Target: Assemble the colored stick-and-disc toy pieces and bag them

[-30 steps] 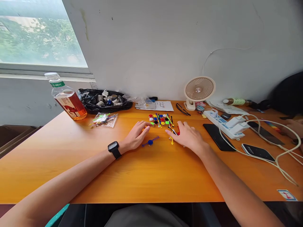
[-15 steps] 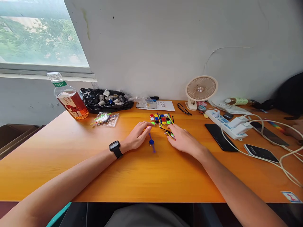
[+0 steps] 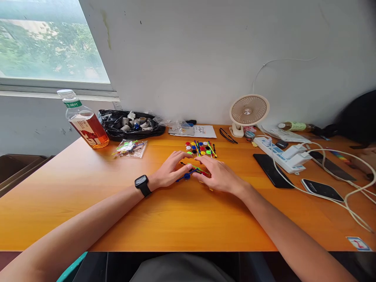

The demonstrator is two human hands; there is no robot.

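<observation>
My left hand (image 3: 174, 169) is stretched out over the wooden table, thumb and fingers apart, at the left edge of a small cluster of pieces. A blue arrow-shaped spinner with a round blue hub (image 3: 187, 176) lies close below its thumb. Between both hands are thin arrow-shaped pieces (image 3: 195, 169) in black, green and red. My right hand (image 3: 217, 174) arches over their right end, thumb and fingers apart, partly hiding them. Beyond my fingertips sit several coloured discs (image 3: 203, 152) in rows, with yellow, blue and black arrows lying across and beside them.
A clear bag (image 3: 131, 149) of similar pieces, a bottle of amber drink (image 3: 89, 127) and a black plastic bag (image 3: 113, 127) stand left. A fan (image 3: 249, 111), glasses (image 3: 228, 135), a power strip (image 3: 282, 154), cables and phones (image 3: 323, 190) lie right. Another person's hand shows far right.
My right hand has moved left and the pieces under it now lie between both hands. The blue spinner has turned from nearly upright to slanting. My left hand is almost still.
</observation>
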